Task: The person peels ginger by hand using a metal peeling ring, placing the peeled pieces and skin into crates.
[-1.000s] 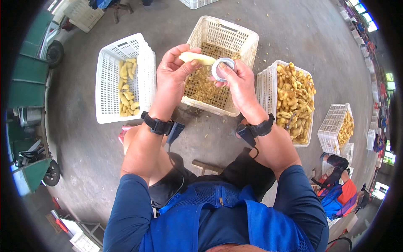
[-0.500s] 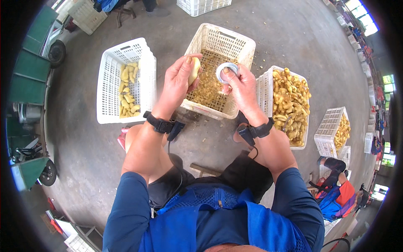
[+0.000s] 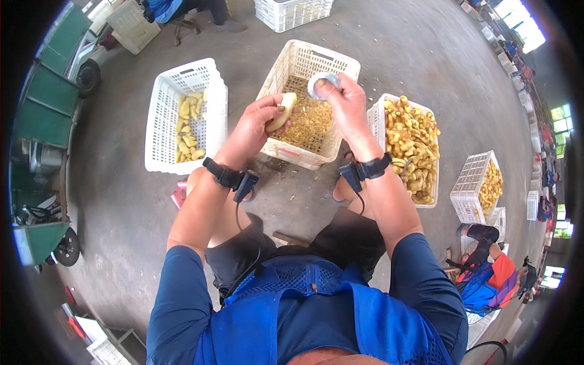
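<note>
My left hand (image 3: pixel 248 129) grips a pale yellow ginger root (image 3: pixel 285 112) that looks peeled, its upper end sticking out past the fingers. A ring-shaped silvery tool (image 3: pixel 332 78) is clasped in my right hand (image 3: pixel 349 109), with the thumb pressed on it. The tool is apart from the ginger, a little farther off and to the right. Both hands are above a white slatted crate (image 3: pixel 316 159), whose bottom is strewn with yellowish peelings (image 3: pixel 310 125).
At left, a white crate (image 3: pixel 159 121) holds peeled ginger pieces (image 3: pixel 185 146). Another at right is heaped with brownish ginger (image 3: pixel 410 143). Farther right stands a smaller-looking crate (image 3: pixel 467 188) of ginger, near a person in blue and orange (image 3: pixel 486 283). A green vehicle (image 3: pixel 45 115) is at far left.
My right hand has lifted the ring-shaped tool away, farther off and slightly left. My left hand has lowered a little and turned, showing more of the ginger. The view has shifted slightly.
</note>
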Demonstrator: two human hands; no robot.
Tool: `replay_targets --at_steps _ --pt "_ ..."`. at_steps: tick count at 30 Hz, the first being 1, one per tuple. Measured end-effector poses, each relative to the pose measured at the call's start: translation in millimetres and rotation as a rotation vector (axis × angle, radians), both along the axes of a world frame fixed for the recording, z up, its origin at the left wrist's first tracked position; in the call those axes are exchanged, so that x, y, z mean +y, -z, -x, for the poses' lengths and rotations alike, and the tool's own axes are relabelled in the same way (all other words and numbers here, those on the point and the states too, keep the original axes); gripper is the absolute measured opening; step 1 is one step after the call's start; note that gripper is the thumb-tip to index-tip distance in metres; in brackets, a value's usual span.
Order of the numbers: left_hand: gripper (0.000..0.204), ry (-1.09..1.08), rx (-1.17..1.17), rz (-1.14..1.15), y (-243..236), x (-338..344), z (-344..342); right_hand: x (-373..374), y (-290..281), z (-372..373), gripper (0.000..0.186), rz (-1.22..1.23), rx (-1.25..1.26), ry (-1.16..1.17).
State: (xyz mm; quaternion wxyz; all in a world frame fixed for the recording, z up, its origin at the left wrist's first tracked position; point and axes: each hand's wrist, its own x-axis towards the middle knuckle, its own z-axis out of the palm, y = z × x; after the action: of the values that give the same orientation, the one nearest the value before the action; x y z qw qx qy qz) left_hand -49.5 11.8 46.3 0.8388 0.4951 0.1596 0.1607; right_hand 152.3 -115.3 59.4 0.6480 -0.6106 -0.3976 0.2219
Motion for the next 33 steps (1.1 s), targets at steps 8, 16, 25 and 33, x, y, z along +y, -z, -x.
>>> replay_targets --at_steps 8,16,25,33 --pt "0.034 -0.023 0.034 0.075 -8.2 -24.0 26.0 -9.3 9.8 20.5 0.023 0.09 -0.192 -0.011" --pt "0.033 -0.056 0.073 -0.073 -19.3 -48.8 42.3 -34.2 -20.6 60.5 0.025 0.102 0.125 -0.267" --pt "0.033 -0.118 0.04 -0.003 -41.5 -88.5 85.3 -54.6 -23.4 63.5 0.022 0.096 0.157 -0.055" --pt "0.027 -0.101 -0.041 0.039 -36.1 -96.2 103.3 -71.4 -31.8 116.1 0.024 0.072 0.2 -0.19"
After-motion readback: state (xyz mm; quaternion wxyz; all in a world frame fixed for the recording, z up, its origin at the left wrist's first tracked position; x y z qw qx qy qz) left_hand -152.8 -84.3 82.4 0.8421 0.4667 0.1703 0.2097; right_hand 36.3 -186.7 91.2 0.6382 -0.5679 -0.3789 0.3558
